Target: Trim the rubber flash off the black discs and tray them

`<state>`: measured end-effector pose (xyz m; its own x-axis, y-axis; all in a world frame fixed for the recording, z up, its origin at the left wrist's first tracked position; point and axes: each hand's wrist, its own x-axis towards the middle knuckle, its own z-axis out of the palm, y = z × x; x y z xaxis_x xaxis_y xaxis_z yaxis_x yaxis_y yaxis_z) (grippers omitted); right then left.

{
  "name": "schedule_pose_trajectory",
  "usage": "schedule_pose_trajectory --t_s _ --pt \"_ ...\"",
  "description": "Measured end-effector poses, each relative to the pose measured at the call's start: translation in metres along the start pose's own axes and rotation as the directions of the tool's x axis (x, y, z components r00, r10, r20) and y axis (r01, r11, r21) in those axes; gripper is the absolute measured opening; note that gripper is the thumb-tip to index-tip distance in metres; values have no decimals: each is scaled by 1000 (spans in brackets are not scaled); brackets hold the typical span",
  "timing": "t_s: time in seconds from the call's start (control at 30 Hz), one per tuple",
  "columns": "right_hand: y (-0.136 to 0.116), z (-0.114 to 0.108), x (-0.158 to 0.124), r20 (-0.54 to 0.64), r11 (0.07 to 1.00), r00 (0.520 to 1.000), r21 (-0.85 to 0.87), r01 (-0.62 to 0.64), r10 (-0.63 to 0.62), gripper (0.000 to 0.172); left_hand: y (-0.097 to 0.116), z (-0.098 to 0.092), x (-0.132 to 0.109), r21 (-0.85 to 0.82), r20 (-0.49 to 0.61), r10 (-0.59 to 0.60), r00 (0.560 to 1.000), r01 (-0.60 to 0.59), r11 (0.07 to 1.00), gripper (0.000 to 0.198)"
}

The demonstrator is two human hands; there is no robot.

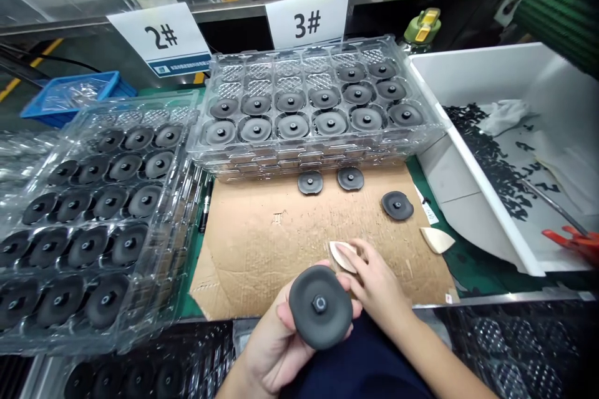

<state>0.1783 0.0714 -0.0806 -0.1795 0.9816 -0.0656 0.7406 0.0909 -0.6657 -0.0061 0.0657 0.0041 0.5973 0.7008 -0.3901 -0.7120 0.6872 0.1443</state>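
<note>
My left hand (276, 340) grips a dark grey rubber disc (321, 307) with a metal centre stud, its face turned up. My right hand (374, 278) pinches a cream wedge-shaped pad (341, 255) between its fingers, just above the disc's rim. Below them lies a brown cardboard sheet (276, 249). Three loose discs (397, 205) rest on it farther off, and a second cream pad (437, 239) lies near its right edge. Both hands are over the sheet's front edge.
Clear plastic trays of discs are stacked ahead (318, 106) and to the left (107, 199). On the right, a white bin (472, 100) holds black scraps and red-handled scissors (573, 243). A blue crate (70, 96) and labels 2# (159, 37) and 3# (307, 19) stand behind.
</note>
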Motion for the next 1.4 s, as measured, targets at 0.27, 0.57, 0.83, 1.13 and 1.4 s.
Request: schedule_pose_trajectory --t_s 0.27,0.57,0.83,1.13,1.4 --pt "-9 -8 21 -87 995 996 93 34 -26 30 -3 1 -1 20 -41 88 995 -88 996 53" --pt "-36 -33 12 7 965 994 240 102 -106 25 -4 -1 4 84 -178 202 963 -190 978 54" --pt "-121 -81 13 -91 838 875 256 482 -476 28 -5 8 7 283 -250 406 879 -335 899 52" --pt "-121 -92 22 2 787 815 260 559 -580 26 4 26 -4 296 -144 351 925 -298 907 39" --pt "-110 -105 24 -88 818 820 62 572 -566 26 8 21 -3 241 -162 200 966 -158 958 52"
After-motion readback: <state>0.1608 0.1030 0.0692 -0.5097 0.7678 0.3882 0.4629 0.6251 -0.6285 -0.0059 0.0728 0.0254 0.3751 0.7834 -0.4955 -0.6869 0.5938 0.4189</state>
